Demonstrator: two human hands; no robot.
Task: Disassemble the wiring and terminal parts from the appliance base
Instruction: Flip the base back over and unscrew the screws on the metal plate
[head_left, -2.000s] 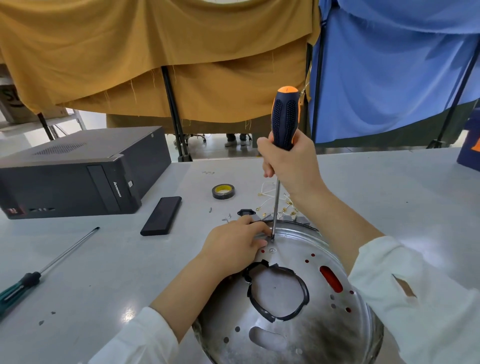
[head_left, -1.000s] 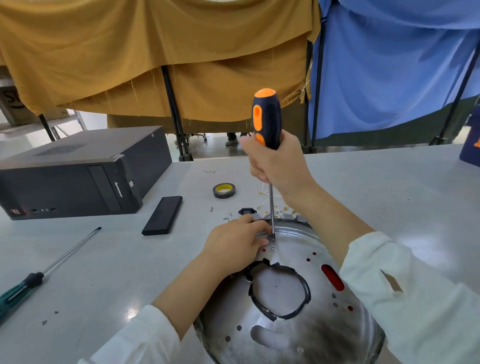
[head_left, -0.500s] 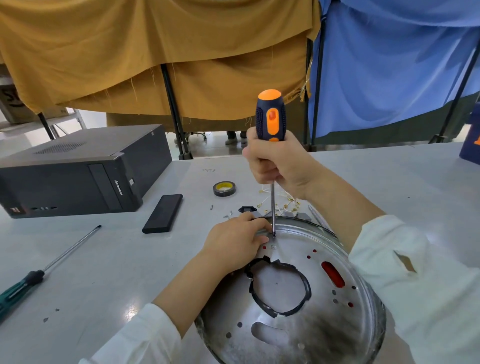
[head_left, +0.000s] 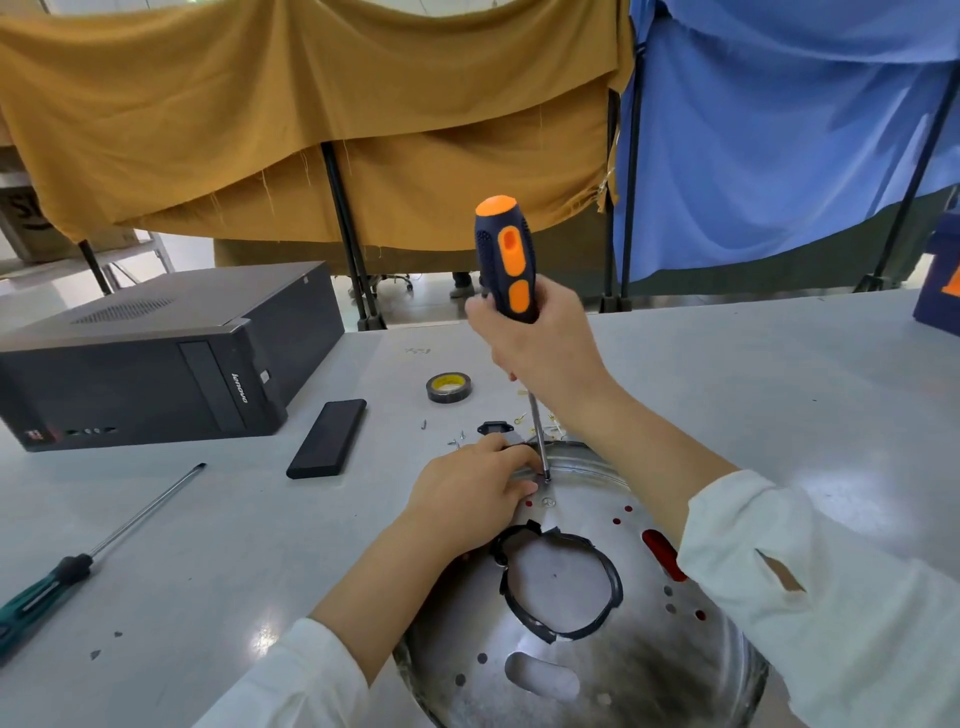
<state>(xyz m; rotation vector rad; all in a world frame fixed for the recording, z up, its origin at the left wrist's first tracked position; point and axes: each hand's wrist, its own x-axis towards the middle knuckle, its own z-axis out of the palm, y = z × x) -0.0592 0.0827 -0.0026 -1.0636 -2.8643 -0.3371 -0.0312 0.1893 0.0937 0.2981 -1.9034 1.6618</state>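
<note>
Grey table (head_left: 727, 395) | right grip (head_left: 540, 348) clenches screwdriver (head_left: 506, 260) | left grip (head_left: 467, 493) curled, pressing metal base (head_left: 597, 670)

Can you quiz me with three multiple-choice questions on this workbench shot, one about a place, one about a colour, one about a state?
1. Where does the roll of tape lie?
A. on the computer case
B. on the table beyond the metal base
C. inside the metal base

2. What colours is the handle of the screwdriver in the right hand?
A. green and black
B. red and white
C. dark blue and orange

3. How is the left hand placed?
A. resting on the metal base beside the screwdriver tip
B. holding the phone
C. lifted off the table

Answers: 1 B, the tape sits on the table past the base's far rim. 2 C, the grip shows orange patches on dark blue. 3 A, its fingers lie by the tip.
</note>
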